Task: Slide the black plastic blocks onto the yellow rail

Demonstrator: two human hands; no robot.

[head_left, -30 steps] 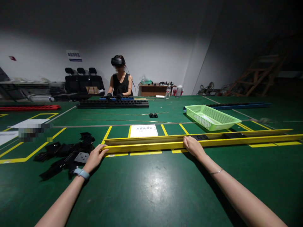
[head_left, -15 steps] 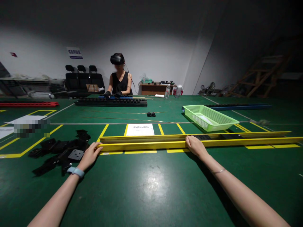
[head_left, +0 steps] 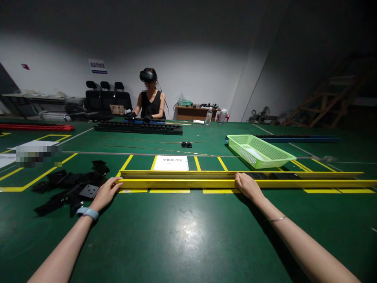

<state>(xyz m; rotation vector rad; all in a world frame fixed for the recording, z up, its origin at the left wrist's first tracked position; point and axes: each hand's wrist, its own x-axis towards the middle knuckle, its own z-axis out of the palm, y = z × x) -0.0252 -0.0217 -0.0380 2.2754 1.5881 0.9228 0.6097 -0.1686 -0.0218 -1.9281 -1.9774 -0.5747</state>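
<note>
Currently, I have the left hand (head_left: 103, 194) pinching the left end of the yellow rail (head_left: 176, 183) between its fingers (head_left: 116, 182), and the right hand (head_left: 246, 185) closed on its near wall farther along; it lies across the desk (head_left: 188, 243).

My rail (head_left: 176, 183) is yellow, my watch strap (head_left: 88, 212) pale blue. I see a green tabletop (head_left: 188, 243) striped with yellow, a light-green, mesh-patterned basket (head_left: 269, 162) and black parts (head_left: 58, 177).

Dim upper edges contrast with soft glare on the green tabletop (head_left: 188, 243).
</note>
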